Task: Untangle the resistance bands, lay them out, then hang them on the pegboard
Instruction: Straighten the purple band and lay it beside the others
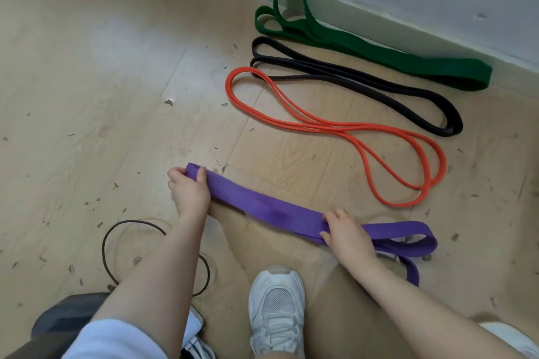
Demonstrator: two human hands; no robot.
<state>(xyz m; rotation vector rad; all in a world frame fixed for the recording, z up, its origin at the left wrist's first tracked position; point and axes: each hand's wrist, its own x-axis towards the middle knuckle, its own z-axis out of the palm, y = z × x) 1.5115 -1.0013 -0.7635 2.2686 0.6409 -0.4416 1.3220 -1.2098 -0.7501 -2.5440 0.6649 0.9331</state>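
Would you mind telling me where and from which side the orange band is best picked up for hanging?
I would take the orange band at its wide rounded loop end on the left, coming from above with fingers hooked under both strands. That end lies open on the bare floor with space inside the loop, though it touches the black band at the top, so lift gently.

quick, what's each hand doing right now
Left hand: grips the near end of the purple band.
Right hand: holds the same band further along.
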